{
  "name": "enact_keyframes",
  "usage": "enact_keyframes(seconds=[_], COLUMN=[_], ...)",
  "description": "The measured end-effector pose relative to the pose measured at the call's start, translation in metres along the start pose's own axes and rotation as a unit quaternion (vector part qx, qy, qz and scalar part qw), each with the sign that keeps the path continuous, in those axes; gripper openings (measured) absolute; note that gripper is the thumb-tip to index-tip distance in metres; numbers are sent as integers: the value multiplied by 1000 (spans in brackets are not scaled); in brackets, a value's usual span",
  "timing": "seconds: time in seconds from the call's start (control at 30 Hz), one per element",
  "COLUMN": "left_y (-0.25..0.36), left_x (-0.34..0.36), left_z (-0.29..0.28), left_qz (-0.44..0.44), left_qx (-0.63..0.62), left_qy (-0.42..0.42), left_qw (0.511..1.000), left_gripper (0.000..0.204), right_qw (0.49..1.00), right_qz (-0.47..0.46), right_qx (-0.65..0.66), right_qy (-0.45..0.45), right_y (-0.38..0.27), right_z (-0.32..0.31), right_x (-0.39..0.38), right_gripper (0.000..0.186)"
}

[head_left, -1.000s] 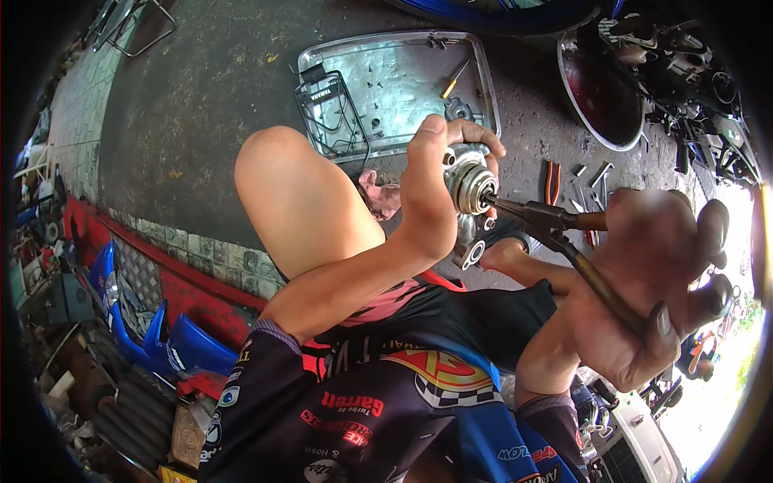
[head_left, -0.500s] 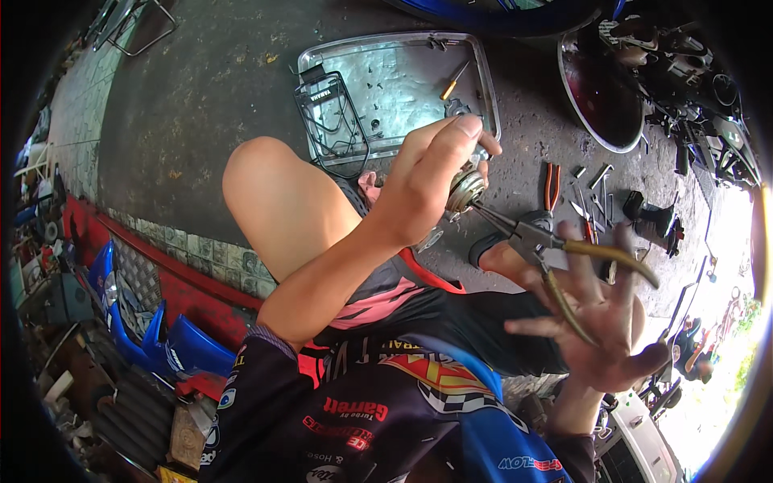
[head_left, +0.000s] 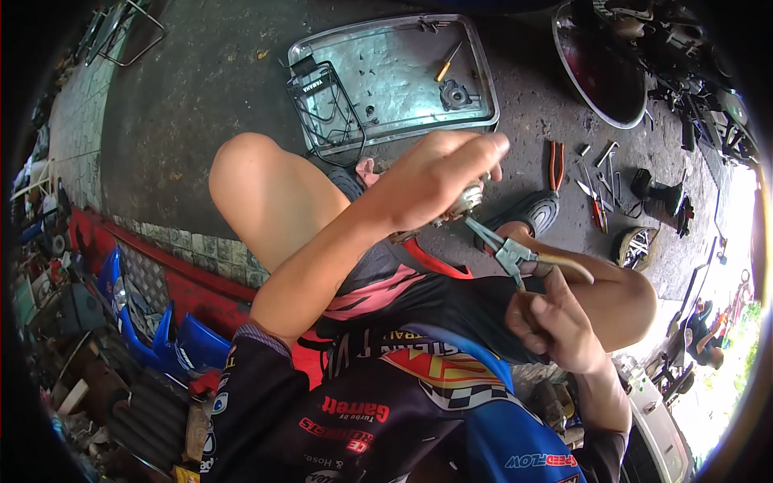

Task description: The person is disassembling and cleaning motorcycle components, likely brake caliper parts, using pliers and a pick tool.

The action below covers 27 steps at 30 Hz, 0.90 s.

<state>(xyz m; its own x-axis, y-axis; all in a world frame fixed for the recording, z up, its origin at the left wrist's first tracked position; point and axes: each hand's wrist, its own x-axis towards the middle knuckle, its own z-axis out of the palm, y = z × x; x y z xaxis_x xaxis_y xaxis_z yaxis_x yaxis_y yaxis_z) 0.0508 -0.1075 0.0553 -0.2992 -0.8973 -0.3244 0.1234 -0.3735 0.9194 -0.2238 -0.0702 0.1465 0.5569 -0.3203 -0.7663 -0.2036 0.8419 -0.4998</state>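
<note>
The left hand (head_left: 443, 173) is closed around a metal part (head_left: 469, 200), back of the hand upward, so only the part's ringed end and a little of its underside show. The right hand (head_left: 564, 326) is partly closed, with fingers and thumb curled on the lower handle of the pliers (head_left: 511, 256); the handles stand spread, and whether the upper one is gripped or only rests by the fingers, I cannot tell.

The part hangs above the floor, in front of the body, its ringed end turned toward the right hand, probably to give the tips a straight way in. The left grip seems meant to keep it from turning. The tips meet that end; whether they sit inside or just against it is hidden.

The left hand and forearm block most of the part from above. Below the pliers lie a sandalled foot (head_left: 535, 211) and the bent right leg, which leave the right hand little room downward.

Beyond, the tray (head_left: 411, 72) bears a screwdriver (head_left: 443, 71) and a dark round piece (head_left: 456, 95); a black frame (head_left: 328, 105) lies over its left edge. Right of it are red-handled pliers (head_left: 555, 165), several wrenches (head_left: 608, 153) and a basin (head_left: 600, 72).
</note>
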Motion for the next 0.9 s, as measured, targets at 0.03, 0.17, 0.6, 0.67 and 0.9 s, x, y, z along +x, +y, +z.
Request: enact_keyframes(seconds=[0.03,0.17,0.6,0.67,0.9], left_y=[0,2,30,34,38], left_x=[2,9,10,11,16], left_z=[-3,-18,-27,-29,-33], left_qz=[3,-36,-89,-116,-133], left_qx=[-5,-196,-233,-209,-103], left_qy=[9,75,24,25,24], left_qw=[1000,977,968,971,986], left_gripper=[60,77,81,81,77], right_qw=[997,949,987,988,973], right_qz=[-18,-100,-112,-121,-104], right_qx=[-71,-277,83,3,-18], right_qy=[10,114,-85,-100,-207], right_y=[-2,-10,-6,-6,-6], right_z=[0,1,-19,-12,2], right_x=[-1,-4,24,21,31], right_gripper=[55,26,27,42,41])
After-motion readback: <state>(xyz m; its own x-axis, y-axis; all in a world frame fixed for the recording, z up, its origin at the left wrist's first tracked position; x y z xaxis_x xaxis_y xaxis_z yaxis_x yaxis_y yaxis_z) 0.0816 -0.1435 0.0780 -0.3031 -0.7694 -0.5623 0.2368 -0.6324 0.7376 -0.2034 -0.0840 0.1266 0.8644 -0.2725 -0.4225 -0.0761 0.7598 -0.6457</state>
